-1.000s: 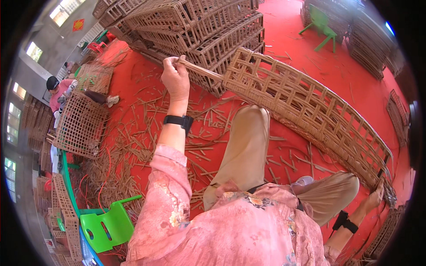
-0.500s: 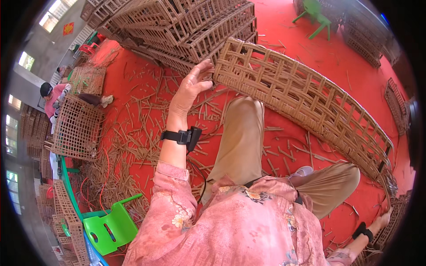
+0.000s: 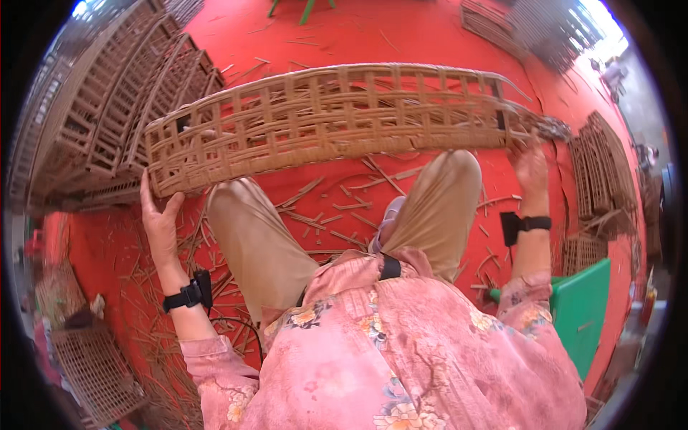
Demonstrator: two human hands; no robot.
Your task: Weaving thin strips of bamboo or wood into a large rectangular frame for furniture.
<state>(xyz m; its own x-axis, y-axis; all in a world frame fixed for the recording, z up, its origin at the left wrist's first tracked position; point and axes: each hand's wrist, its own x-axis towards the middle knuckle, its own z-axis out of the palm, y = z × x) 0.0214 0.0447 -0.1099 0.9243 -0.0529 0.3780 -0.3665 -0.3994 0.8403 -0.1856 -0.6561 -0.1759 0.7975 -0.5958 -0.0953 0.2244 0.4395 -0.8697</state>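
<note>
A long, shallow brown woven basket point(image 3: 315, 136) with an open lattice side is tilted across my knees, its lattice facing me. At its lower left corner my left hand point(image 3: 162, 226) is pressed, the thumb under the rim and the fingers up along the end. My right hand point(image 3: 530, 172) grips the opposite end, its fingertips partly blurred against the weave. A tangle of loose strips point(image 3: 553, 129) sticks out beyond that end. Both wrists wear black straps with a small box.
Stacked woven crates point(image 3: 107, 93) rise at the far left, with another stack point(image 3: 600, 168) at the right. A green plastic chair point(image 3: 584, 315) stands close to my right elbow. Cut strips point(image 3: 315, 215) litter the red floor. Another lattice basket point(image 3: 97, 373) lies at the lower left.
The view has swung to the right. The basket has gone from slanting to nearly level before me. My right hand has come up from the lower right to its right end.
</note>
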